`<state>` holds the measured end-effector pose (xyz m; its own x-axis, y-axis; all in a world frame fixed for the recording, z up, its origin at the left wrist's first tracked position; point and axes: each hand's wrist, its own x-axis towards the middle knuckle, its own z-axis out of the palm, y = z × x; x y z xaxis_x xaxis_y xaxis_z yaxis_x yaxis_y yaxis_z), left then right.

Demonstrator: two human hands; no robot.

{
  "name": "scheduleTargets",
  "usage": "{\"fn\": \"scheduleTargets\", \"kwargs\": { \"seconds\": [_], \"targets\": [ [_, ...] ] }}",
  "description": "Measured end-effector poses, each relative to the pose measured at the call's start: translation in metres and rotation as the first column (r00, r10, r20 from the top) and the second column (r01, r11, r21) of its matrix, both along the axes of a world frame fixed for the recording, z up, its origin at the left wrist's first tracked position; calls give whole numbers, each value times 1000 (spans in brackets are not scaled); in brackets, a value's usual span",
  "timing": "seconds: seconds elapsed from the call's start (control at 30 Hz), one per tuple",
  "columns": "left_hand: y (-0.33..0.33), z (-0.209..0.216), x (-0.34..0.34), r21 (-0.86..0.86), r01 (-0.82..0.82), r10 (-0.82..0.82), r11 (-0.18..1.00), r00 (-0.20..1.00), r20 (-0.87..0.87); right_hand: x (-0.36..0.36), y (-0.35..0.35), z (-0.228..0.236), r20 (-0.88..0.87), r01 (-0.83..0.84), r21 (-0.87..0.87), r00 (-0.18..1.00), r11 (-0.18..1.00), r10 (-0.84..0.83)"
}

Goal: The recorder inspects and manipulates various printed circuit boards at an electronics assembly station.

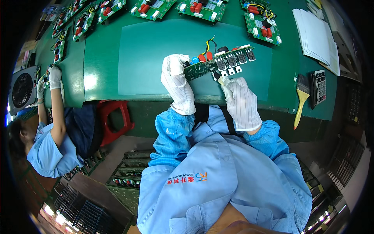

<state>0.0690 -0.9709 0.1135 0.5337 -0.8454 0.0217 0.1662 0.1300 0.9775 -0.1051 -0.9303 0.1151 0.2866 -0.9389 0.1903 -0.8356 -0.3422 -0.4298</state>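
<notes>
Over the green mat (144, 62), a populated circuit board (198, 70), held tilted by its left end in the closed, gloved left hand (177, 84). At its lower edge, pinched in the curled right hand (242, 104), a small dark-tipped tool (217, 75). Farther right, a paintbrush (302, 95) and calculator (319, 86).

A green circuit board (199, 71) is leaning on a slant over the green mat (146, 58), gripped by its left end, its right end angling up and away. It is carrying red and blue parts, yellow and black wires, and a row of black parts with silvery tabs. A small dark-tipped tool (217, 75) is pointing at its near edge
</notes>
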Motion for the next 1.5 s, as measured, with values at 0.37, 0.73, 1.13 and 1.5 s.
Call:
{"fn": "scheduleTargets", "kwargs": {
  "seconds": [0.37,0.73,1.13,1.5],
  "targets": [
    [0,-3,0,-33,7,-8,999,999,-41,-1,4,-2,35,-22,-32,999,999,24],
    [0,-5,0,-54,-12,9,998,999,-53,-3,6,10,112,50,-8,992,999,-49],
    [-3,-5,2,-40,-17,18,999,1000,9,-13,-7,16,215,14,103,976,995,-36],
    [-3,-4,1,-63,-25,25,998,1000,2,-15,-9,-6,40,-75,-41,996,996,76]
  ]
}}
